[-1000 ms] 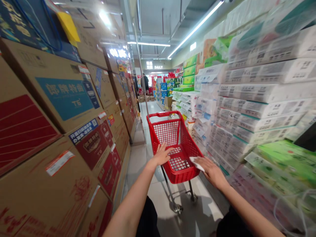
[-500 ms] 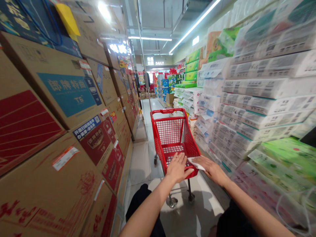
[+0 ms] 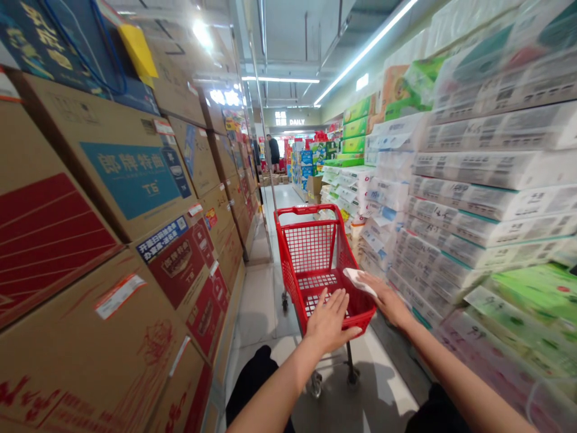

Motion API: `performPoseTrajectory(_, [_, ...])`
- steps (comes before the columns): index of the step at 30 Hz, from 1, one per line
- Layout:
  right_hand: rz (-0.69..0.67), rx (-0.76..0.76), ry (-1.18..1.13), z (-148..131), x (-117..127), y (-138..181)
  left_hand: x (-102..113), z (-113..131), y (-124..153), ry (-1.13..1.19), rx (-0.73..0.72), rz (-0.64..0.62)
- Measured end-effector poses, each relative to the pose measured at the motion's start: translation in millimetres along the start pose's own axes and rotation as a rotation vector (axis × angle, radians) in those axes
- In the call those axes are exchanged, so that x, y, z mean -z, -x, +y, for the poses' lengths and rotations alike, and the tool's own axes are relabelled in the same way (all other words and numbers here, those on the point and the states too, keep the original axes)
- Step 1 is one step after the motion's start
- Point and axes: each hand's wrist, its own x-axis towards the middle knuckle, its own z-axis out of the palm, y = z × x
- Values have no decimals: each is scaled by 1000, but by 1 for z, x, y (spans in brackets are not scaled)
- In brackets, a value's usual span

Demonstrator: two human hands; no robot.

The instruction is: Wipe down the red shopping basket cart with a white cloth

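A red plastic shopping cart (image 3: 315, 252) stands in a narrow store aisle just in front of me, its basket empty. My left hand (image 3: 329, 322) lies flat on the near rim of the basket, fingers stretched out. My right hand (image 3: 383, 297) rests on the right rim and holds a small white slip of paper (image 3: 358, 279) between thumb and fingers.
Stacked brown cardboard cartons (image 3: 112, 240) wall the left side. Wrapped tissue packs (image 3: 473, 198) are piled high on the right. The pale tiled aisle floor (image 3: 270, 300) runs ahead to more goods, where a person (image 3: 273, 151) stands far off.
My left hand slid from the basket's left rim to its near rim. The cart rolled slightly forward and my right hand rose with the paper.
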Motion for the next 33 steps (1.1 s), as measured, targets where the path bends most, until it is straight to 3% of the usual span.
performPoseTrajectory(6, [-18,-17,-67,-47,1,72,-2,-7,1,-1,-80,1])
performPoseTrajectory(10, [-49,-22,-47,-52,15,85,-5,-3,-4,13,-176,-27])
performPoseTrajectory(18, [-175,104,-17,-25,47,36,9,-3,5,109,-281,-49])
performPoseTrajectory(22, [-184,135,37,-11,42,3,28,-20,24,130,-349,-84])
performPoseTrajectory(26, [-99,141,102,-2,29,-24,46,-44,45,165,-402,-117])
performPoseTrajectory(29, [-45,141,133,-11,18,-28,52,-64,54,130,-320,-102])
performPoseTrajectory(33, [4,143,153,-39,5,-12,48,-88,47,35,9,3])
